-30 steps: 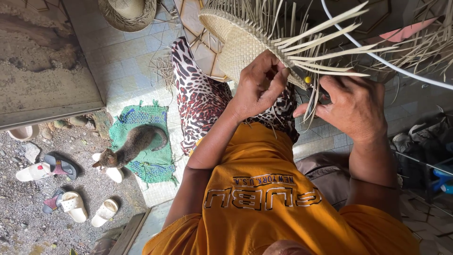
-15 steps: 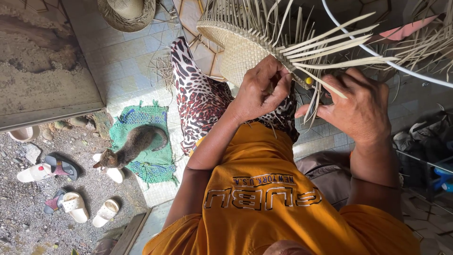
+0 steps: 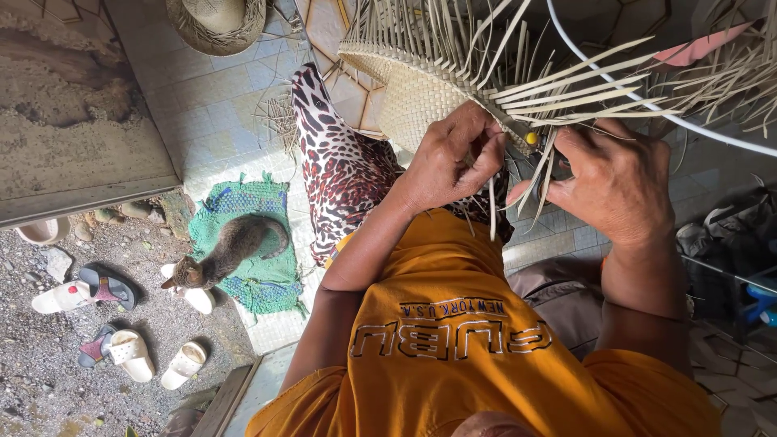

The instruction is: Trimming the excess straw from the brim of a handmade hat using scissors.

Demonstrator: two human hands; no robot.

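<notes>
Woven straw piece (image 3: 421,93) at upper centre of frame, flat tan weave with many loose strips (image 3: 566,77) fanning out to the upper right. Left hand (image 3: 449,158) at centre, just below the weave, fingers curled narrow and pinching a strip at the weave's lower edge; one strip hanging down from that grip. Right hand (image 3: 619,182) right of centre, close beside the left, fingers bent around a bunch of strips, thumb pressed onto them. Small yellow bead-like bit (image 3: 532,138) between the two hands, exact kind not clear. White cord (image 3: 639,97) crossing the upper right over the strips. Orange shirt (image 3: 453,356) filling lower centre, spotted trouser leg (image 3: 340,170) left of centre running up toward the weave. Cat (image 3: 231,251) on a green mat (image 3: 259,235) at left of centre, on the tiled floor (image 3: 210,97). Sandals (image 3: 105,324) scattered on gravel at lower left. Straw hat (image 3: 217,24) at top left of centre. Dark bags and clutter at right edge, details too dim to tell.
</notes>
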